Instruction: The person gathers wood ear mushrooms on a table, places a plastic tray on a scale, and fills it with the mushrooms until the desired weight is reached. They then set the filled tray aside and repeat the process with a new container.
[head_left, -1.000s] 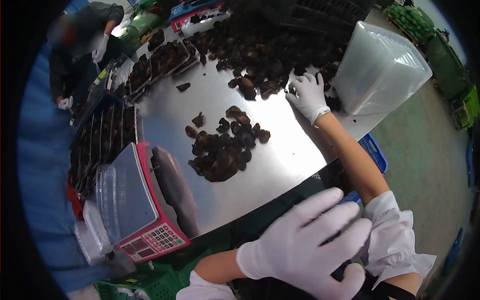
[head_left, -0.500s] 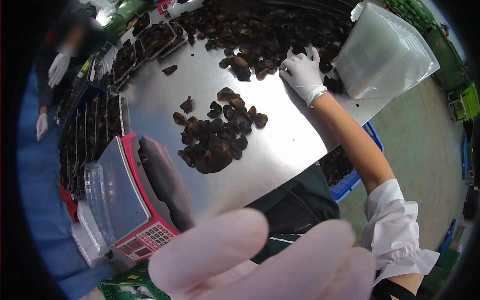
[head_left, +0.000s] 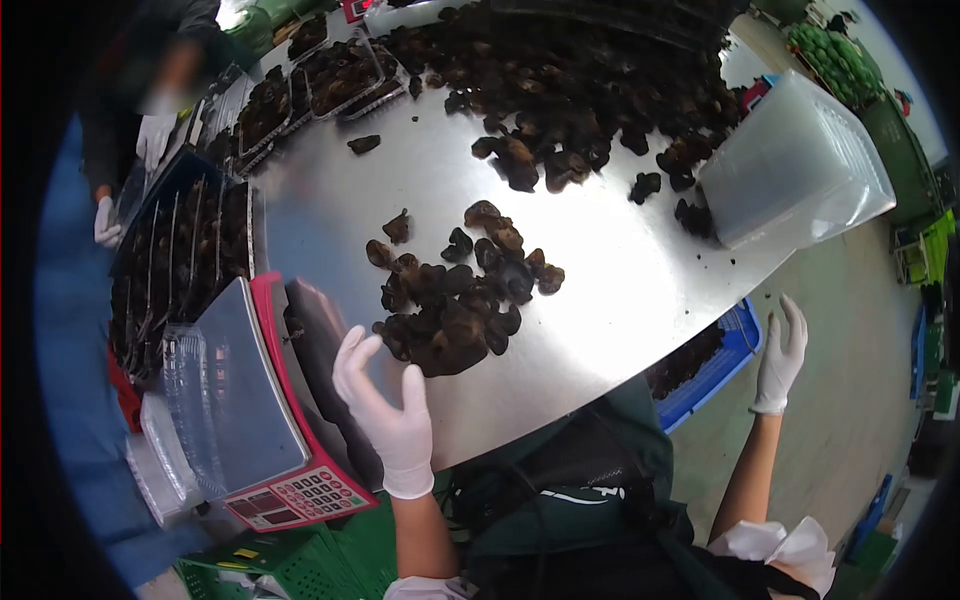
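Gloved in white, my left hand [head_left: 385, 415] is held open between the red scale and a small pile of dark wood ear mushrooms [head_left: 455, 300], its fingertips near the pile's lower left edge. My right hand [head_left: 782, 360], also gloved, is raised past the table's right edge, beside a blue basket [head_left: 738, 335] that has dark pieces in it. Its thumb and fingers are apart, with a dark spot at the thumb tip. A much larger heap of wood ears [head_left: 590, 80] covers the back of the steel table [head_left: 600, 340].
A stack of clear plastic trays [head_left: 800, 170] stands at the table's right corner. On the left are a red digital scale [head_left: 295, 490], filled trays [head_left: 185, 270] and a co-worker's gloved hand [head_left: 108, 222]. A green crate [head_left: 265, 570] sits below.
My right hand has left the large heap and moved down and right to beside the blue basket. My left hand has drawn away from the camera and down toward the small pile.
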